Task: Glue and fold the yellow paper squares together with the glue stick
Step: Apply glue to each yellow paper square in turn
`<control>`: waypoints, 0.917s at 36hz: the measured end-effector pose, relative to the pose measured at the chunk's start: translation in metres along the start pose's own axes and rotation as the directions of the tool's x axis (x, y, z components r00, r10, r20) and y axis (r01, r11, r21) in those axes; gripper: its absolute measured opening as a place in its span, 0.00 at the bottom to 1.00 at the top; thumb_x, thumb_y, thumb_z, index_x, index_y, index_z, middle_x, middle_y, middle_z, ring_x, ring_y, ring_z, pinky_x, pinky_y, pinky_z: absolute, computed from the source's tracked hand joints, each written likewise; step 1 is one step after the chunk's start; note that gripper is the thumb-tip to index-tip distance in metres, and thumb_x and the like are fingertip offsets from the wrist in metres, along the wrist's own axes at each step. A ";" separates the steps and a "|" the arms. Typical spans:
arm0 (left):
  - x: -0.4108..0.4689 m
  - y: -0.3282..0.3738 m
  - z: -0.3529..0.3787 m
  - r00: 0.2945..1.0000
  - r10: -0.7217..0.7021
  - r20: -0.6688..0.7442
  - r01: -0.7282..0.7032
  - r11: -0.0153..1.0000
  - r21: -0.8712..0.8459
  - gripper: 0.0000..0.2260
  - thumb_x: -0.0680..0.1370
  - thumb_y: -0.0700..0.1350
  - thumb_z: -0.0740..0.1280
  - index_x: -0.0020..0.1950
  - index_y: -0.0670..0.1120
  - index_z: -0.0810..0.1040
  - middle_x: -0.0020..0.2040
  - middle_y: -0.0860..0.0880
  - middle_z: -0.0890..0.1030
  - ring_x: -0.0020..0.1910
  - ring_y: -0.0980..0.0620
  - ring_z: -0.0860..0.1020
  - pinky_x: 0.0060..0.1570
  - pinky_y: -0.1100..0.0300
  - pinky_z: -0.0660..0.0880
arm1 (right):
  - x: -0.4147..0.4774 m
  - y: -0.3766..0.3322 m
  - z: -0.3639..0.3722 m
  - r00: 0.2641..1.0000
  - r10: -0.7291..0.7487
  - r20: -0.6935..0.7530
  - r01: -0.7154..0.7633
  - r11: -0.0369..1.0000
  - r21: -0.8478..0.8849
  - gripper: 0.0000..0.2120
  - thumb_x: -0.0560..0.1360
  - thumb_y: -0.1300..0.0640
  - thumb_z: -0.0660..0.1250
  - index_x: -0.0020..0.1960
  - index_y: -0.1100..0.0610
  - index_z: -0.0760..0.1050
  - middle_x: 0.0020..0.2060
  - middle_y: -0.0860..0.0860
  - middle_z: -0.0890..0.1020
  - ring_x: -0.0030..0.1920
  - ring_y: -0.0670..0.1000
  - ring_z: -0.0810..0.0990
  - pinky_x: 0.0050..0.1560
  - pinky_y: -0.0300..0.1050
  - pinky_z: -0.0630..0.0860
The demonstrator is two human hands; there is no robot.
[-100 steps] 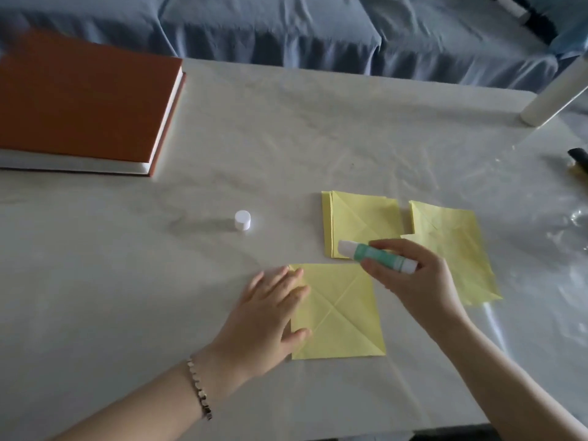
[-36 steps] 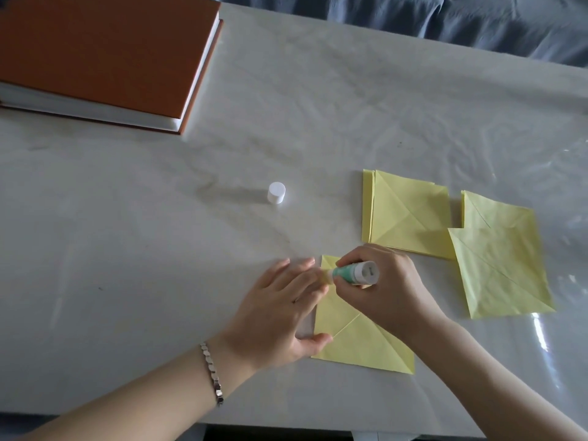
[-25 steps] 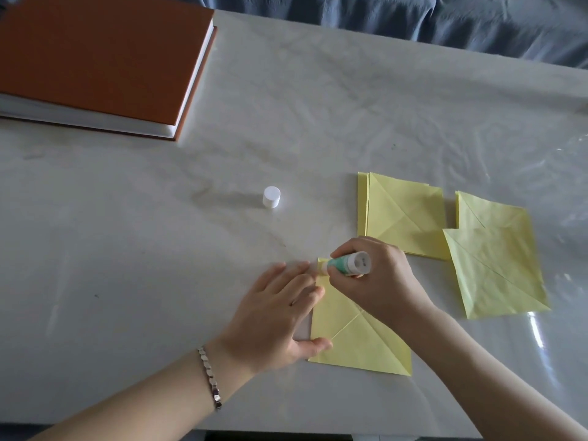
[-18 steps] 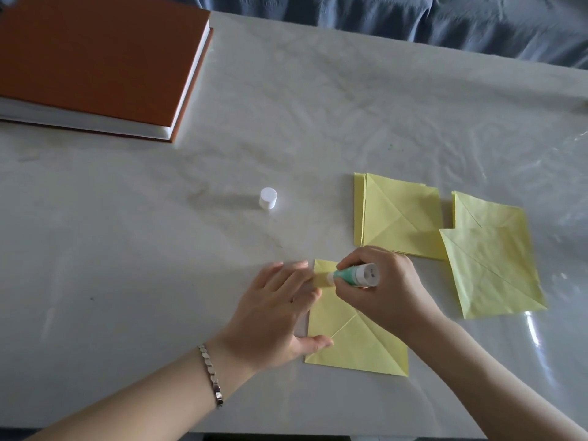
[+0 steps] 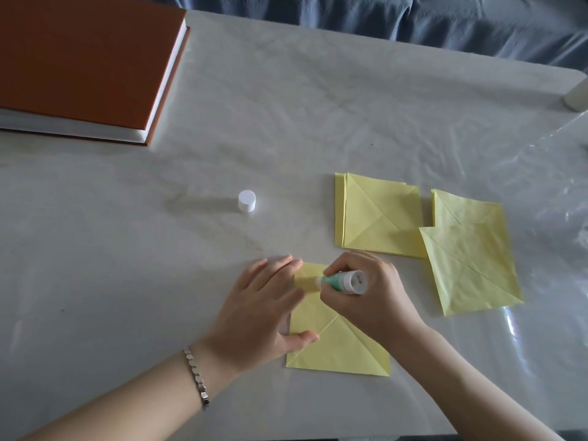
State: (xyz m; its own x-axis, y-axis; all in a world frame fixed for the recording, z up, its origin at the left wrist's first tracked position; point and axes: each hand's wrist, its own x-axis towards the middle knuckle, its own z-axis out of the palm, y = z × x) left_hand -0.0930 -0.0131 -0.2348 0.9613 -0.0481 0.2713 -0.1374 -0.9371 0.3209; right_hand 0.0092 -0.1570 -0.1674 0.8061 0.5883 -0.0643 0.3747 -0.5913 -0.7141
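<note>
Matt, creased yellow paper squares lie on glossy wrinkled plastic sheeting; the bracelet looks like shiny metal.

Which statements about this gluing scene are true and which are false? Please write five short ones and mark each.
1. The right hand grips the glue stick. True.
2. The cap sits on the stick. False: the white cap stands alone on the table, to the left of the papers.
3. The left hand lies flat on the near yellow square, with straight fingers. True.
4. The book lies at the far right. False: the orange book lies at the far left.
5. The stick's tip points at the far corner of the near yellow square. True.
</note>
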 end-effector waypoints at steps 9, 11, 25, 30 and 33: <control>0.001 0.000 0.001 0.999 0.040 -0.026 -0.040 0.999 0.012 0.22 0.67 0.64 0.66 0.55 0.53 0.74 0.60 0.43 0.78 0.61 0.45 0.75 0.60 0.49 0.68 | 0.012 -0.003 0.002 1.000 0.016 -0.020 -0.015 0.999 0.046 0.05 0.63 0.61 0.73 0.37 0.56 0.78 0.33 0.48 0.79 0.37 0.47 0.74 0.35 0.36 0.70; 0.000 0.000 0.003 0.999 0.033 -0.010 -0.033 0.999 0.012 0.22 0.68 0.64 0.65 0.55 0.53 0.75 0.60 0.43 0.78 0.62 0.45 0.75 0.60 0.49 0.68 | 0.016 -0.005 0.002 1.000 0.020 -0.013 -0.019 0.998 0.053 0.05 0.63 0.61 0.73 0.37 0.56 0.78 0.34 0.49 0.79 0.37 0.47 0.74 0.35 0.37 0.70; 0.002 -0.001 0.002 0.999 0.041 -0.025 -0.041 0.999 -0.002 0.21 0.68 0.63 0.66 0.55 0.53 0.74 0.59 0.42 0.78 0.61 0.44 0.76 0.60 0.49 0.68 | 0.012 -0.001 -0.001 0.999 0.031 -0.039 -0.028 0.998 0.053 0.05 0.62 0.61 0.73 0.35 0.56 0.77 0.31 0.48 0.78 0.36 0.47 0.74 0.34 0.37 0.69; 0.001 0.000 0.001 0.999 0.043 -0.009 -0.043 0.999 0.003 0.21 0.68 0.63 0.66 0.55 0.53 0.75 0.59 0.41 0.78 0.60 0.43 0.76 0.60 0.50 0.68 | 0.009 0.002 -0.005 1.000 0.024 0.003 -0.024 0.999 0.044 0.05 0.63 0.60 0.73 0.35 0.55 0.77 0.32 0.48 0.79 0.36 0.47 0.74 0.33 0.35 0.69; 0.001 -0.001 0.002 0.999 0.048 0.001 -0.048 0.999 0.005 0.20 0.68 0.62 0.66 0.55 0.53 0.78 0.60 0.41 0.78 0.61 0.43 0.75 0.60 0.49 0.68 | -0.002 0.007 -0.010 0.999 0.033 0.009 -0.034 0.998 0.053 0.07 0.63 0.60 0.74 0.34 0.53 0.76 0.31 0.46 0.78 0.35 0.45 0.73 0.32 0.33 0.68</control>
State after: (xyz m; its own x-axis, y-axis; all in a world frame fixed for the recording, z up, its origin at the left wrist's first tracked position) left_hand -0.0911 -0.0130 -0.2361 0.9537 -0.0934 0.2858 -0.1823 -0.9355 0.3026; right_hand 0.0153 -0.1680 -0.1654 0.8139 0.5733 -0.0941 0.3228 -0.5809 -0.7472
